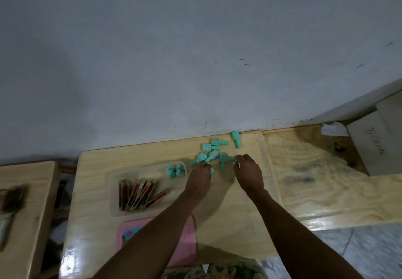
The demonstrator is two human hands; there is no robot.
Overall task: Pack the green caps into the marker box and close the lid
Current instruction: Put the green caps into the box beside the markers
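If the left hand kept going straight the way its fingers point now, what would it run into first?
Probably the loose green caps lying just past the left hand, whose fingertips already sit at the near edge of that cluster. Beyond them comes the wall. Whether the fingers already touch a cap is unclear.

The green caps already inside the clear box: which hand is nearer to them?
Left. The left hand is just right of the green caps in the clear box, almost at its corner. The right hand is farther right, among the loose caps.
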